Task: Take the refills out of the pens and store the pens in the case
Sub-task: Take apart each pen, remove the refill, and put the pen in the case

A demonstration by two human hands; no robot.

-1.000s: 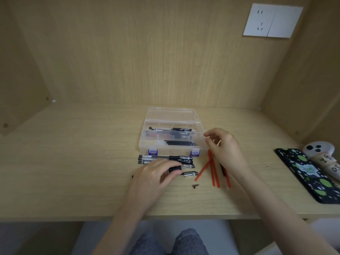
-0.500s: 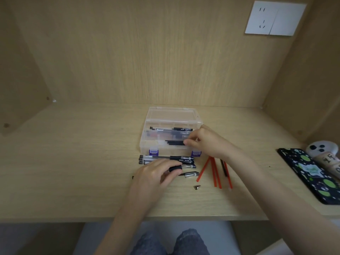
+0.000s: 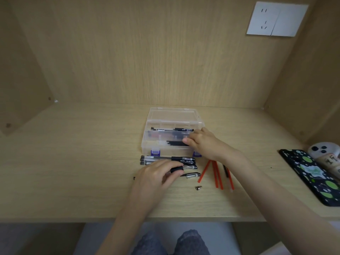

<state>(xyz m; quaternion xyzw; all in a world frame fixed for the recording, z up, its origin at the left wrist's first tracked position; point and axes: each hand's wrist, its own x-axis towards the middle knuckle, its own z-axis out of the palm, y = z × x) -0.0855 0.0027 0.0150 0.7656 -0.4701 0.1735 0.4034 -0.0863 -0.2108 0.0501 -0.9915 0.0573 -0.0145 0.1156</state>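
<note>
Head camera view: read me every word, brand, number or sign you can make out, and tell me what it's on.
Nothing reads clearly.
Boxed pen: white barrel print, too blurred to read.
Loose pens: white print, too small to read.
Figure at the right edge: dark marks, blurred.
Wall socket: no lettering visible.

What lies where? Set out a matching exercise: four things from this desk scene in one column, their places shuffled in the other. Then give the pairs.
Things
1. red refills
2. black refills
3. small metal tip
4. wall socket

Places
a. inside the clear case
b. on the back panel, upper right
c. fanned out on the desk, right of the loose pens
d. alone on the desk, in front of the loose pens

Pairs: 1-c, 2-a, 3-d, 4-b
</note>
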